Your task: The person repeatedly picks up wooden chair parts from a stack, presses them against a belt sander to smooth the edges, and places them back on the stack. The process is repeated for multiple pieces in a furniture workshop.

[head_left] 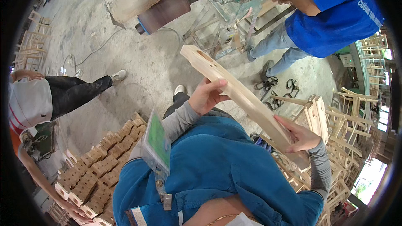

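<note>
fingers of left hand (206, 96) and right hand (302, 136) pinching wooden slat (234, 90) edges, open floor (138, 58) beyond.

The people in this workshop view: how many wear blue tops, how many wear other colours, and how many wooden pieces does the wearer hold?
Blue tops: 2
White-and-red top: 1
Held wooden chair part: 1
Total: 4
</note>
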{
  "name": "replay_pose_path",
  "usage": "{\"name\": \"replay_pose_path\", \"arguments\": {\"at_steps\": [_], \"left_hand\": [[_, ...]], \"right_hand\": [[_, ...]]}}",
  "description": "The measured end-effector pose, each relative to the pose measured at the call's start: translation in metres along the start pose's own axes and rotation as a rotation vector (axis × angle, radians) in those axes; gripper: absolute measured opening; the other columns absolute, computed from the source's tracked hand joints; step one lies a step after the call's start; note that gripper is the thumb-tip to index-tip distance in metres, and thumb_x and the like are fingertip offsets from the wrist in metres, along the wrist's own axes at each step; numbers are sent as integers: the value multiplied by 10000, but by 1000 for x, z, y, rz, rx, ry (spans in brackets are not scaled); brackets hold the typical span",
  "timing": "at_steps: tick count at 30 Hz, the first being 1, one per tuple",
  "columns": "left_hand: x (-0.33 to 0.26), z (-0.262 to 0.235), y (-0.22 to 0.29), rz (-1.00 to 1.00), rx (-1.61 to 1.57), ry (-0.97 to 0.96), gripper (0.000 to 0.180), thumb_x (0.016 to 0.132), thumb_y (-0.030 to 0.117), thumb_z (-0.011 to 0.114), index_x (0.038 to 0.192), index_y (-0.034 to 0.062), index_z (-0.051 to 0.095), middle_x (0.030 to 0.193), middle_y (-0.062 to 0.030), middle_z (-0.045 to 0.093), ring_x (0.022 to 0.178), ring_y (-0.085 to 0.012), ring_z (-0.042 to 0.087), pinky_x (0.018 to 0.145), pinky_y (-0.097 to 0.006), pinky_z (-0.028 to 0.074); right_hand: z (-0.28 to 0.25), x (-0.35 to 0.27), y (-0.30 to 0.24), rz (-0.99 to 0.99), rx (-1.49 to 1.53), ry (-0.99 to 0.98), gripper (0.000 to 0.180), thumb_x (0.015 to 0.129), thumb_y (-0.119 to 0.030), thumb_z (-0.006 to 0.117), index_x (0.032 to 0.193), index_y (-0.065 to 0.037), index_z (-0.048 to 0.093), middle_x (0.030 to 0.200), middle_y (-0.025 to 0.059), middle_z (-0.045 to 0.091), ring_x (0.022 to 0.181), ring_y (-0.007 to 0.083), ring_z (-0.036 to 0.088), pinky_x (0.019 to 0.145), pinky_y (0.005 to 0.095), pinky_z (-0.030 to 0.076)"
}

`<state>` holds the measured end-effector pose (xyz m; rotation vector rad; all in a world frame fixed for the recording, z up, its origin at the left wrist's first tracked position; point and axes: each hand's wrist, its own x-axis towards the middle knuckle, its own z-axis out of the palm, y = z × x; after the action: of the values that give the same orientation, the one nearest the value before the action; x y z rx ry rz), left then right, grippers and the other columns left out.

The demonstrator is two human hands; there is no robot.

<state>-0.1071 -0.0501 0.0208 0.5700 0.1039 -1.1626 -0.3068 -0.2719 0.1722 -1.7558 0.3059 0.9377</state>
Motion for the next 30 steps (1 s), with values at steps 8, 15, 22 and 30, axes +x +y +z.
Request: {"name": "replay_pose_path", "arguments": {"at_steps": [8,15,22,30], "left_hand": [[38,-93,30,42,-283,314,411,840,312,604,1085,4,485,1114,-152,484,1078,-311,505,891,-497,463],[89,-167,65,61,-540,495,590,816,371,611,1223,30,355,1148,-192,407,1095,-369,453,948,-516,393],[131,-206,90,198,-730,511,510,790,343,571,1185,86,374,1172,-213,379,1087,-390,439,941,-533,370],[151,-238,104,290,-817,481,401,877,283,465,1141,-10,394,1202,-229,369,1133,-392,414,975,-522,364]], "right_hand": [[-22,14,-41,-502,398,175,885,604,-370,813,1313,-25,410,1378,181,345,1261,307,364,1012,421,338],[9,152,-94,-413,-280,838,459,741,-52,701,1158,-2,516,1017,140,611,807,187,624,640,275,513],[-14,271,-124,-578,-439,836,414,759,-61,660,1133,17,502,985,196,595,842,314,617,679,355,504],[-27,324,-150,-513,-429,779,414,765,-95,641,1131,26,488,971,215,587,843,357,597,697,385,480]]}}
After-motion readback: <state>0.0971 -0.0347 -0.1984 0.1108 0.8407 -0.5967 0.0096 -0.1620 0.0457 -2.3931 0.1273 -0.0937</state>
